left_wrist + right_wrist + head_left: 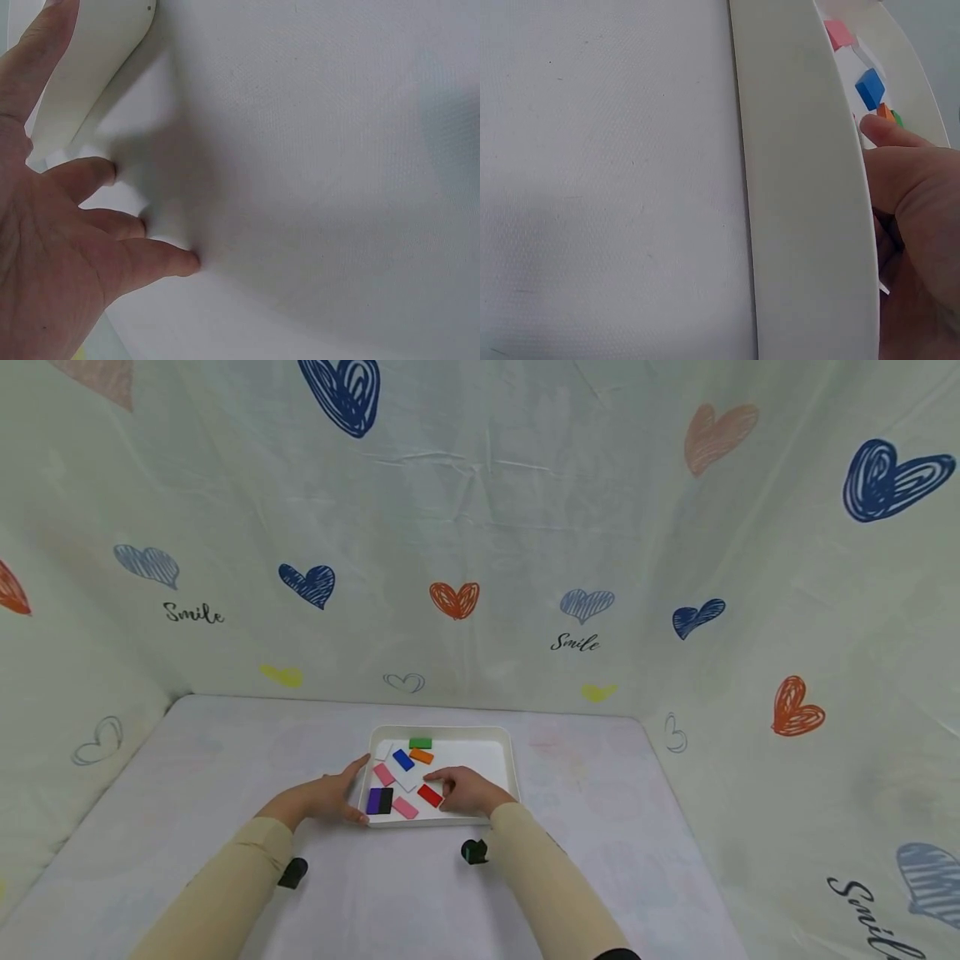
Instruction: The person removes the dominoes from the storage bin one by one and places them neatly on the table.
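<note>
A shallow white tray (480, 752) holds several flat coloured blocks. My left hand (326, 795) is at its left side, thumb and index finger spread along the wall; in the left wrist view the other fingers of that hand (60, 240) spread over the tabletop. Over the tray, my right hand (468, 792) reaches left with its index finger extended. Its fingertips are right by a red block (430, 795), beside a white block (406, 782). In the right wrist view, the tray's wall partly hides this hand (922, 195), near a blue block (870, 89).
Pink (405, 807), orange (422, 756) and green (420, 743) blocks lie in the tray. Purple (373, 801) and black (386, 801) blocks sit side by side at its front left. The white table (390, 893) meets a heart-printed curtain (517, 552) behind.
</note>
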{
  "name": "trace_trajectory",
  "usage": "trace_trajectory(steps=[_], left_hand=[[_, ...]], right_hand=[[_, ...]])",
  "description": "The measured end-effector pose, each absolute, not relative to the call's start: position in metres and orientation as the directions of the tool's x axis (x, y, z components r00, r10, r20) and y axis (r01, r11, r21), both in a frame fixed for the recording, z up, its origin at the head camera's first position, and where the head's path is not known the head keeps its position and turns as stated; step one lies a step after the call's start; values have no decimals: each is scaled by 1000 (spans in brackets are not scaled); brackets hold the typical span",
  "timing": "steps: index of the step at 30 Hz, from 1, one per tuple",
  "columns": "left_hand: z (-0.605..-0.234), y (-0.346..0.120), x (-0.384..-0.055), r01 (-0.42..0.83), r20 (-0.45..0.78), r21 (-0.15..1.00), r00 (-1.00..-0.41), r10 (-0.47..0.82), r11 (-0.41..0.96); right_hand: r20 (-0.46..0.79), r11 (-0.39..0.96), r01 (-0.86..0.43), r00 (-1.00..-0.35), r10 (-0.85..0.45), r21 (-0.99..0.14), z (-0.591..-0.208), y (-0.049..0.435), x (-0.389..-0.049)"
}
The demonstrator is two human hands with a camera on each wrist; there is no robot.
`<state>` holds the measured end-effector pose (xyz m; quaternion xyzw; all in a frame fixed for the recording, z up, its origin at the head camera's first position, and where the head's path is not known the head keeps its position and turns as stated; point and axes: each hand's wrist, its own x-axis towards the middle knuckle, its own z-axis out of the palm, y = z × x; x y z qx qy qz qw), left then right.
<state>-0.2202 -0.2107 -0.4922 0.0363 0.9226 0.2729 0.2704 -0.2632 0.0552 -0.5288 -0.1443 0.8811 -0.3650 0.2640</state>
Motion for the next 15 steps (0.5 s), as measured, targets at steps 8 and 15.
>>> trace_trajectory(steps=[8,15], left_hand=[[-494,-211,-221,-89,-480,523,-852,207,848],[-495,-211,-221,-92,-481,528,-852,207,845]], right_hand=[[-383,764,-122,-808,-448,-634,-525,52,-261],[-365,773,-155,-813,-454,-616,-527,51,-261]])
